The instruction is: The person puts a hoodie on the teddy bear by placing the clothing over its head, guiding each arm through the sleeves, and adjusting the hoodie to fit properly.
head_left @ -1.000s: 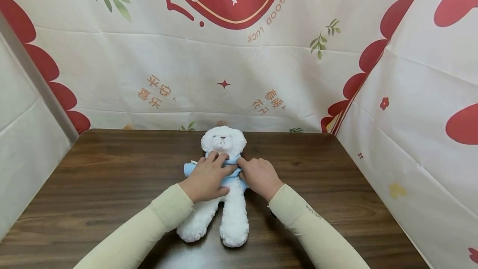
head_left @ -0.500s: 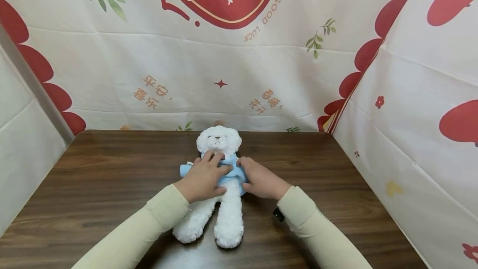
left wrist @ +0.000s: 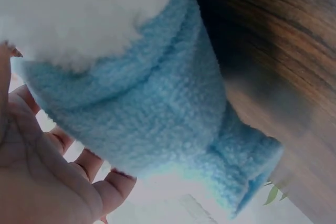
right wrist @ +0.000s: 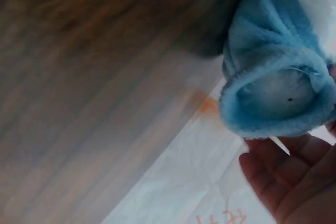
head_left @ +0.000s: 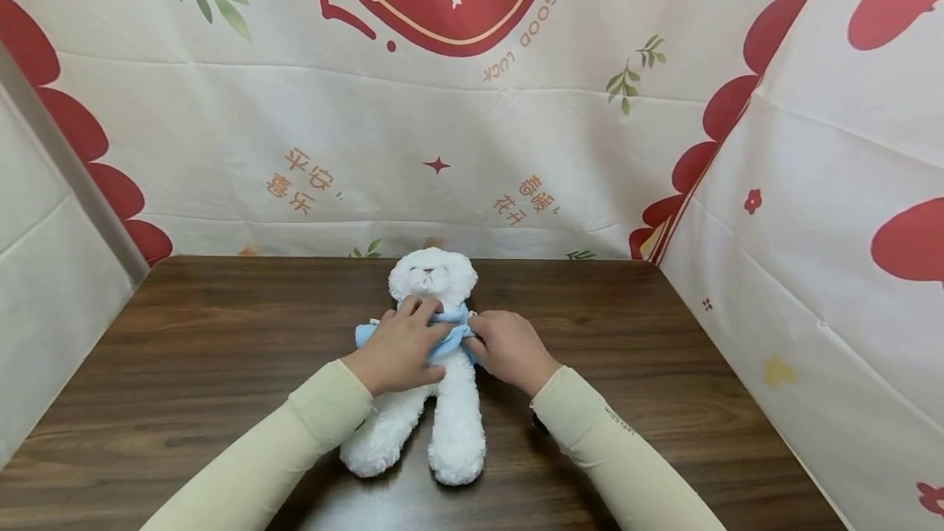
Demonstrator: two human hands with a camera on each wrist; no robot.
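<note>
A white plush bear (head_left: 457,433) lies on its back on the table, face up, with its legs toward me. It wears a light blue fleece top (head_left: 450,342), also filling much of the left wrist view as a fuzzy blue top (left wrist: 152,114). My left hand (head_left: 398,348) rests on the chest, fingers spread over the cloth. At the bear's other side my right hand (head_left: 514,351) pinches the blue cloth near the sleeve. In the right wrist view, the sleeve's cuff (right wrist: 229,109) gapes round a white paw (right wrist: 278,95), with fingers (right wrist: 262,169) under its edge.
The dark wood-grain table (head_left: 243,334) runs back to a white printed cloth backdrop (head_left: 413,121) with red motifs. Cloth panels rise at both sides, such as the right panel (head_left: 826,252).
My right hand loosened with straighter fingers half a second ago, and now pinches the blue cloth again, slightly further left, bunching it. My left hand stays on the chest.
</note>
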